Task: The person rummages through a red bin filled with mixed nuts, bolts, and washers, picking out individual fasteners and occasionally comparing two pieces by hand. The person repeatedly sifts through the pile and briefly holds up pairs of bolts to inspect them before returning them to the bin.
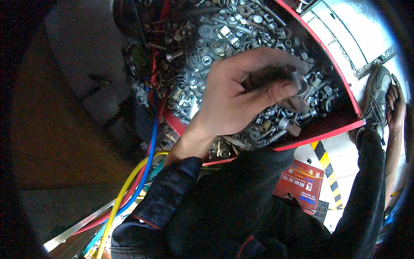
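My left hand (226, 90) reaches across from the left, over a red-rimmed metal tray (323, 133) heaped with loose fasteners. Between its thumb and a finger I pinch a small threaded bolt (294, 78); the palm hides the rest of it. Beneath and around the hand lie many nuts, bolts and washers, among them a flat washer (205, 31) and a large nut (244, 11). My right hand (395, 100) appears at the far right edge, beside a grey laced shoe (376, 90). Its fingers are partly cut off by the dark rim, so its grip is unclear.
Yellow (121, 191), blue (150, 162) and red hoses run along the lower left. A red battery box (302, 184) with printing stands on the white floor beside black-and-yellow striped tape (326, 168). Dark parts line the tray's left side. My trousered leg (368, 168) extends at right.
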